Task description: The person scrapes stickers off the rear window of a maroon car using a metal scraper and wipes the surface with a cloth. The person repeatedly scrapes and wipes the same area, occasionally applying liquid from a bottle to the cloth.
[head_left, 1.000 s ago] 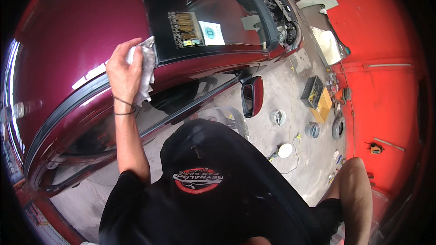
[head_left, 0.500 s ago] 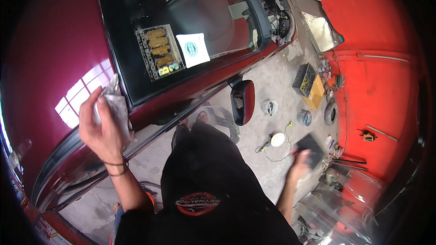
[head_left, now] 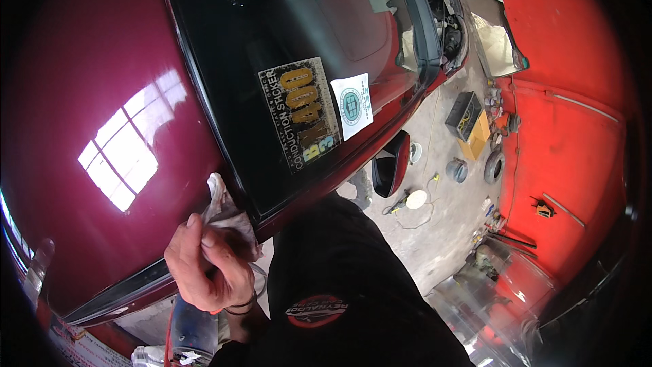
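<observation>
My left hand (head_left: 204, 268) is closed on a crumpled whitish-grey cloth (head_left: 231, 221). Together they rest against the glossy maroon car roof (head_left: 102, 54), at the lower corner of the windshield (head_left: 244, 115). A bright window reflection lies on the paint above the hand. On the glass are a dark sticker (head_left: 282, 88) with yellow lettering and a white sticker (head_left: 352, 105) with a round emblem. My right hand is out of the picture.
The side mirror (head_left: 401, 163) juts out beside my body. On the concrete floor stand a black crate (head_left: 463, 114), a cardboard box (head_left: 475, 137), a bucket (head_left: 456, 171), a tire (head_left: 494, 166) and a corded tool with a round white pad (head_left: 415, 199). Behind is a red wall (head_left: 577, 156).
My view has shifted left and closer to the roof. My left hand with the cloth now appears lower and further right. My right hand, which held a dark flat pad, has left the picture.
</observation>
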Demonstrator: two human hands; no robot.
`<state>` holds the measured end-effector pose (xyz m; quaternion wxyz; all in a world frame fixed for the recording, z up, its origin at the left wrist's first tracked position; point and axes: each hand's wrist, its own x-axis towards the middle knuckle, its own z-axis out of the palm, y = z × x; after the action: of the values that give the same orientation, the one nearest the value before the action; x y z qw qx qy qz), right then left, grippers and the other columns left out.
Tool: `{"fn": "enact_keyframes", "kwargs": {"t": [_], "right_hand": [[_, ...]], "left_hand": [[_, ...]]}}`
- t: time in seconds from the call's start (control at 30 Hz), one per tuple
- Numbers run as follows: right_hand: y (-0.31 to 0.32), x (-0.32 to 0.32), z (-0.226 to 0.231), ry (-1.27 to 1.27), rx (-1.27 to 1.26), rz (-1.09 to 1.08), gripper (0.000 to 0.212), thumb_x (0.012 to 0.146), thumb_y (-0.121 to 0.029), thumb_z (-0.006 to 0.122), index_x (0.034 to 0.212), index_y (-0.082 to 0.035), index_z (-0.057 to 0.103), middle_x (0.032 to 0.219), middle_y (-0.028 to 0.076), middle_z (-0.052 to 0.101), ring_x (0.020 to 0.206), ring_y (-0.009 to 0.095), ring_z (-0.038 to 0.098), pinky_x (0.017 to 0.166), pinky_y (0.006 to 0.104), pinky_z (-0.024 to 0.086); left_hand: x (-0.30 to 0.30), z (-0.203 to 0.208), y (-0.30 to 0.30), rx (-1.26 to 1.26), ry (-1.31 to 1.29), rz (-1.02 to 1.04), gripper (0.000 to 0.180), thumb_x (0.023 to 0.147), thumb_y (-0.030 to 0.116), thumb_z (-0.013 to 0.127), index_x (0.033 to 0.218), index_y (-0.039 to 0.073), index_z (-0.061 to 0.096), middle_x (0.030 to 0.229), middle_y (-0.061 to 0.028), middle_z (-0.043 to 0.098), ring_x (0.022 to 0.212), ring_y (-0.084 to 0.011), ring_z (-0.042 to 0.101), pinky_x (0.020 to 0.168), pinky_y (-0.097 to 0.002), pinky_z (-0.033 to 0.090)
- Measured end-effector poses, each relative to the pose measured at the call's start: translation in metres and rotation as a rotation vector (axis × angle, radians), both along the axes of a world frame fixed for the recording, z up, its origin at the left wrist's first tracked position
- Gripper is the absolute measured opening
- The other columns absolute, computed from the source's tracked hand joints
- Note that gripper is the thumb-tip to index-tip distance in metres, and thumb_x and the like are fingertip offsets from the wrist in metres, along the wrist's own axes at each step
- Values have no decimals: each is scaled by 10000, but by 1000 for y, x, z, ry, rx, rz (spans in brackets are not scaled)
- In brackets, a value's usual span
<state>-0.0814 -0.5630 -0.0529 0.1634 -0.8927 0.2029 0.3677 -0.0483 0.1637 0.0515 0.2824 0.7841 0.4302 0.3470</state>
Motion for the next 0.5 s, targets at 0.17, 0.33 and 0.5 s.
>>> {"fn": "enact_keyframes", "kwargs": {"t": [0.17,0.33,0.5], "right_hand": [[-2,44,-49,-168,155,127,479,1074,-489,690,1112,-13,739,885,70,723,708,211,630,616,414,520],[78,84,-97,-37,165,-122,543,1025,-545,729,1198,-30,733,951,71,750,770,197,797,532,313,558],[86,66,-156,-167,314,-224,519,1023,-561,732,1041,-43,748,803,64,749,667,176,740,546,325,555]], "left_hand": [[7,9,8,27,7,-167,207,972,-63,690,1167,-46,757,1037,-206,774,887,-304,768,834,-368,605],[30,26,17,-7,93,-626,179,941,-61,717,1100,-9,782,1061,-164,800,926,-285,777,870,-346,599],[52,29,15,143,379,-895,215,930,-5,761,1141,29,771,1028,-128,777,963,-319,763,855,-405,613]]}}
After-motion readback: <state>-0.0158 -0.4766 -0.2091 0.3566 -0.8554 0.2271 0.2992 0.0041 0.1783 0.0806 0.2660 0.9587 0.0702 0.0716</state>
